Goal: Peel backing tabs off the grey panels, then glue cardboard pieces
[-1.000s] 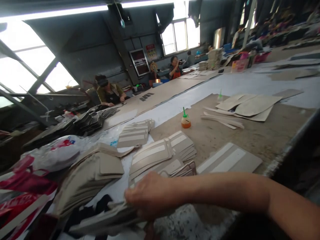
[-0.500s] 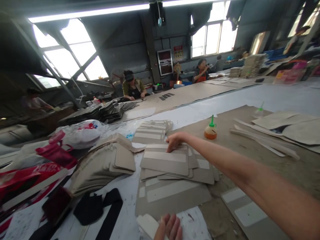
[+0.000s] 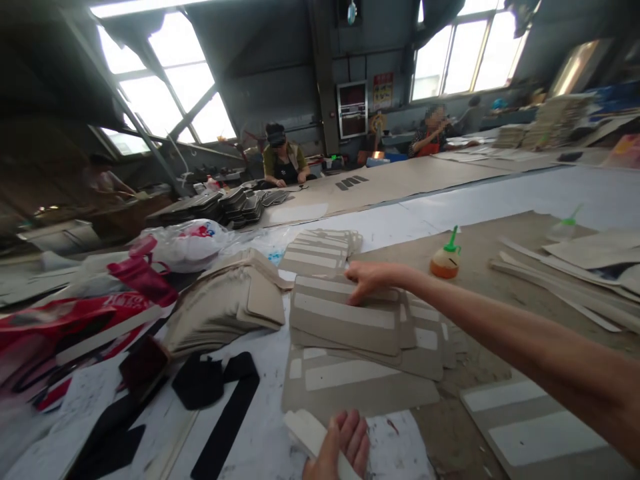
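Observation:
My right hand [image 3: 370, 280] reaches in from the right, with thumb and fingers closed at the far edge of a grey-beige panel [image 3: 345, 333]. This panel has pale strips across it and is uppermost on a loose pile of similar panels. Under the pile, a larger panel [image 3: 360, 400] with a long pale strip shows its near part. At the bottom edge, my left hand [image 3: 343, 440] is closed around several white strips [image 3: 306, 427]. The strips stick out to the left of the thumb; their lower ends are out of view.
A fanned stack of panels [image 3: 225, 307] lies left, near black fabric pieces [image 3: 200, 380] and a pink bottle [image 3: 143, 277]. A green-tipped glue bottle [image 3: 445, 259] stands beyond my right forearm. Another striped panel [image 3: 545, 427] lies right. Co-workers sit across the table.
The camera view has swung left and a little down, so the scene sits further right. My right hand stays at the top panel, and my left hand keeps the white strips.

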A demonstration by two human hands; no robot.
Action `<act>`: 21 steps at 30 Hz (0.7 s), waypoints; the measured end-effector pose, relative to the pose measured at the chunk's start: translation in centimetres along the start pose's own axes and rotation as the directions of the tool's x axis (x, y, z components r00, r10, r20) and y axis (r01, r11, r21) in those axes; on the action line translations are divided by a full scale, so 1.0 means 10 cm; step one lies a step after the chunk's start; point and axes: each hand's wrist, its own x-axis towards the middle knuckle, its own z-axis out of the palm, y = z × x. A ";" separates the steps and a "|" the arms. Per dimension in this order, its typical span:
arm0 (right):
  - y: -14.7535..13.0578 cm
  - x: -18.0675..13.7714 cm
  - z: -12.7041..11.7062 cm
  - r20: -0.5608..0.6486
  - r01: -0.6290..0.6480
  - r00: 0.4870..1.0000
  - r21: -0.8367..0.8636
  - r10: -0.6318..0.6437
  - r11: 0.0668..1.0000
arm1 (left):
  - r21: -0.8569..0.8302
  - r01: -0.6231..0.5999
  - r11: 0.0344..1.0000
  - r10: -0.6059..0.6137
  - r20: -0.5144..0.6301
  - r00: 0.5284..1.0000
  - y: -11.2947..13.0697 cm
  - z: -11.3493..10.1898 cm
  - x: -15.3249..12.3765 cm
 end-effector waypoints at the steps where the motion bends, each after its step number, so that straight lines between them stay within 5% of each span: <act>1: -0.09 -0.08 0.01 -0.038 0.026 0.999 -0.051 -0.028 0.998 | -0.009 -0.007 1.000 0.007 0.013 1.000 0.00 0.01 -0.03; 8: -0.61 -0.57 0.12 -0.177 0.126 0.966 -0.310 -0.187 0.942 | -0.057 -0.128 0.990 0.130 0.038 0.991 -0.05 0.10 -0.28; 13: -0.84 -0.82 -0.18 -0.184 0.170 0.956 -0.279 -0.227 0.945 | -0.100 -0.146 0.984 0.154 0.076 0.985 -0.04 0.12 -0.48; 17: -0.90 -0.79 -0.24 -0.041 0.243 0.969 0.003 -0.243 0.970 | -0.117 -0.115 0.987 0.120 0.037 0.992 0.00 0.11 -0.51; 19: -0.84 -0.64 -0.08 0.098 0.274 0.953 0.134 -0.287 0.952 | -0.119 -0.085 0.989 0.084 -0.016 0.996 -0.01 0.07 -0.46; 21: -0.75 -0.43 0.16 0.210 0.277 0.935 0.070 -0.285 0.958 | -0.117 -0.054 0.992 0.048 -0.059 0.997 -0.05 -0.01 -0.38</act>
